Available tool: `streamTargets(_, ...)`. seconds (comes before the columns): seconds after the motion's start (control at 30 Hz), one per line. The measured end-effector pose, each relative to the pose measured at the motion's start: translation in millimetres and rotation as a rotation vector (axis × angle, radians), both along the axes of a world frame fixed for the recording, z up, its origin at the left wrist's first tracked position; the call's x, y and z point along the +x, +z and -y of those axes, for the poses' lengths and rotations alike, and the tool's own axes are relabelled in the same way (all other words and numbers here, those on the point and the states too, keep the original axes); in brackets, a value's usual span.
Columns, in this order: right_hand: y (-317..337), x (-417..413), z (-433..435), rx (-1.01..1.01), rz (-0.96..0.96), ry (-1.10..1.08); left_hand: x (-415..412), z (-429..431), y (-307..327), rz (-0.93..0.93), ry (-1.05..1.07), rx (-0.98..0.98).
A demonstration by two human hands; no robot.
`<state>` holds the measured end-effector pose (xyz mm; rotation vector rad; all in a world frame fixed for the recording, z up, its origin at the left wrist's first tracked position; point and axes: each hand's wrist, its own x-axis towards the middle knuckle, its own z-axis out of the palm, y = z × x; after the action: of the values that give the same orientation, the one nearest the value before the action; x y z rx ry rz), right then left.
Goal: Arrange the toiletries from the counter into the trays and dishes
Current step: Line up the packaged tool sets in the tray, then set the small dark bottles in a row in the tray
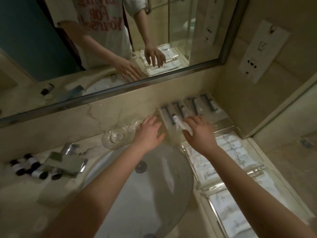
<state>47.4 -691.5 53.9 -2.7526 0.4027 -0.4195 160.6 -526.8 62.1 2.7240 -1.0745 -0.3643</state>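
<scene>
A clear tray (163, 115) with wrapped toothbrush kits (173, 115) stands against the back wall behind the sink. My left hand (149, 133) lies flat at its left edge, fingers apart. Over its near end my right hand (199, 131) is spread, fingertips touching a white packet (184, 125). A second clear tray (223, 121) with more kits (205, 103) sits further right. A round glass dish (117, 136) is left of my left hand. Several small dark-capped bottles (29, 166) lie on the counter at far left.
The sink basin (142, 186) fills the middle, with its chrome faucet (66, 160) on the left. Long clear trays holding white sachets (240, 162) run along the right counter. A mirror (103, 40) is above, and a wall with sockets (262, 50) closes the right side.
</scene>
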Motion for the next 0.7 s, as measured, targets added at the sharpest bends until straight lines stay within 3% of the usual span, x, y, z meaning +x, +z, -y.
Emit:
streamTargets(0.13, 15, -12, -52, 0.027, -0.084, 0.142, -16, -58, 10, -0.011, 0.07, -0.019)
streamTargets(0.4, 24, -2, -175, 0.146, -0.472, 0.437, -59, -205, 6, -0.18, 0.302, 0.073)
streamTargets(0.7, 6, 50, -333, 0.096, -0.605, 0.749, -70, -384, -12, -0.361, 0.682, 0.154)
